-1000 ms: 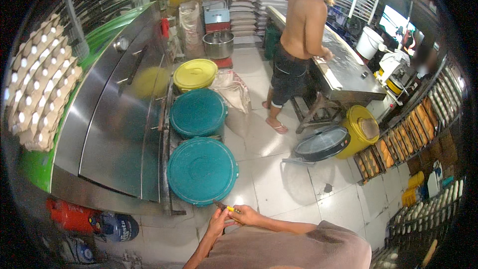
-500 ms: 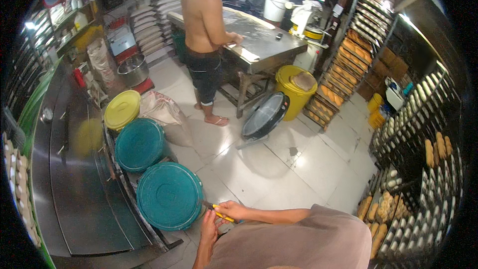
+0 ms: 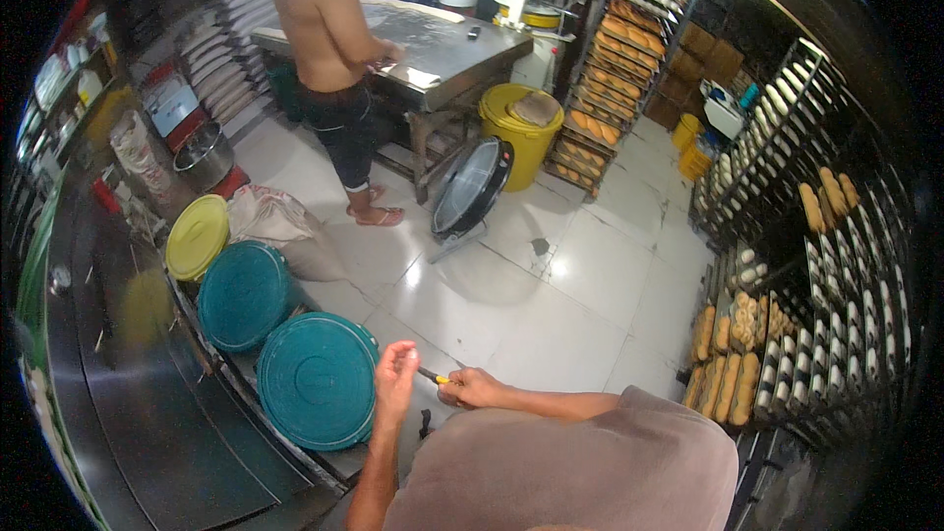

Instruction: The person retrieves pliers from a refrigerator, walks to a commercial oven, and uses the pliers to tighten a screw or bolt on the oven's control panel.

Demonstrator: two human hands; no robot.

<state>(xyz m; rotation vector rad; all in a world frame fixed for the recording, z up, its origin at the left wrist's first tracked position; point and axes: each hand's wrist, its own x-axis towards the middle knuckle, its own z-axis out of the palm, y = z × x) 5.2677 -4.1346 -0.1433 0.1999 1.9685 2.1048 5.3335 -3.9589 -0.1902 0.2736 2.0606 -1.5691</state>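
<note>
My right hand (image 3: 474,388) is closed around the yellow end of a slim yellow-and-black tool (image 3: 431,375) that looks like a utility knife. Its dark end points left, toward my left hand (image 3: 395,376). That hand is raised in front of me, its fingers bent together; whatever may be between them is too small to make out. A gap separates it from my right hand. Close by on the left stands a round drum with a teal lid (image 3: 317,381). The front of my brown shirt (image 3: 580,462) fills the lower middle.
Another teal-lidded drum (image 3: 246,295) and a yellow lid (image 3: 198,237) line the steel counter (image 3: 128,403). A person (image 3: 329,69) works at a metal table (image 3: 462,49). A black round fan (image 3: 474,187) leans by a yellow bin (image 3: 521,138). Bread racks (image 3: 619,59) stand right.
My left hand has come away from the tool and lifted. My right hand still grips it, slightly lower right from the left hand. The whole view has turned, shifting the room leftward.
</note>
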